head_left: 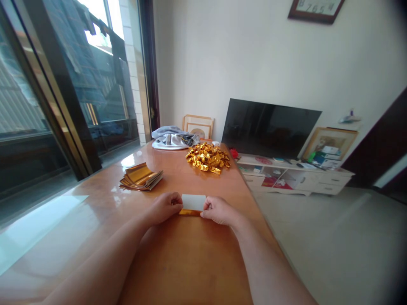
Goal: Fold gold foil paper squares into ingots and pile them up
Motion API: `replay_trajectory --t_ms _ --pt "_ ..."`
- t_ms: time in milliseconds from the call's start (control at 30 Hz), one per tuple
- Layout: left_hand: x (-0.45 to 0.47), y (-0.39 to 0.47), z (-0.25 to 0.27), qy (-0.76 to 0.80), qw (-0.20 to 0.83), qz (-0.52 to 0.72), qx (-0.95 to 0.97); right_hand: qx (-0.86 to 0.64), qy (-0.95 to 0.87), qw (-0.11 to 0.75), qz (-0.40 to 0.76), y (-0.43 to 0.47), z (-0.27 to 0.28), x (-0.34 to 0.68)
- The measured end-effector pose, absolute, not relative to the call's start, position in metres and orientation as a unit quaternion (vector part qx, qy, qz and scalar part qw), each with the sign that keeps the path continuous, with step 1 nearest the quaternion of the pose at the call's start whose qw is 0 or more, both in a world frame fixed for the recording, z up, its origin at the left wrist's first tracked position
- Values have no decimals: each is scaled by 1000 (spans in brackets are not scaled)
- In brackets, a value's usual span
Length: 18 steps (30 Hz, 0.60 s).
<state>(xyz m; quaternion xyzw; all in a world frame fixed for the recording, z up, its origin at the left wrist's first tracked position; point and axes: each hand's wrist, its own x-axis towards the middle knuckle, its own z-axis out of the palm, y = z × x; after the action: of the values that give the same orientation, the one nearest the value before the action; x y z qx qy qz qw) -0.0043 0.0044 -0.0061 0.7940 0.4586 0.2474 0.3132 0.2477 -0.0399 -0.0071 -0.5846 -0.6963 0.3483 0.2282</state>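
A small sheet of gold foil paper lies on the table between my hands, its pale back facing up and its near edge folded over to show a gold strip. My left hand pinches the sheet at its left edge, fingers curled. At the right edge, my right hand pinches it between thumb and curled fingers. Beyond my left hand sits a stack of gold foil sheets, curling upward. Farther off to the right is a heap of folded gold foil pieces.
The glossy wooden table has its right edge close beside my right arm. Folded clothes lie at its far end. A television stands on a white cabinet to the right. Glass sliding doors run along the left.
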Motion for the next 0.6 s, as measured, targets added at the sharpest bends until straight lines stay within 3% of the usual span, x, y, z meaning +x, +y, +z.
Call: replay_trajectory --t_ms 233,367,467,600 --pt "1 -2 8 465 318 317 763 -569 -687 242 382 -46 8 245" --pt "2 -11 23 515 283 404 701 -552 -610 355 445 -52 20 244" --pt "5 -17 25 501 363 408 672 -526 -550 428 488 -54 23 236" --pt "15 -21 14 401 515 370 661 -508 -527 450 512 -58 20 216"
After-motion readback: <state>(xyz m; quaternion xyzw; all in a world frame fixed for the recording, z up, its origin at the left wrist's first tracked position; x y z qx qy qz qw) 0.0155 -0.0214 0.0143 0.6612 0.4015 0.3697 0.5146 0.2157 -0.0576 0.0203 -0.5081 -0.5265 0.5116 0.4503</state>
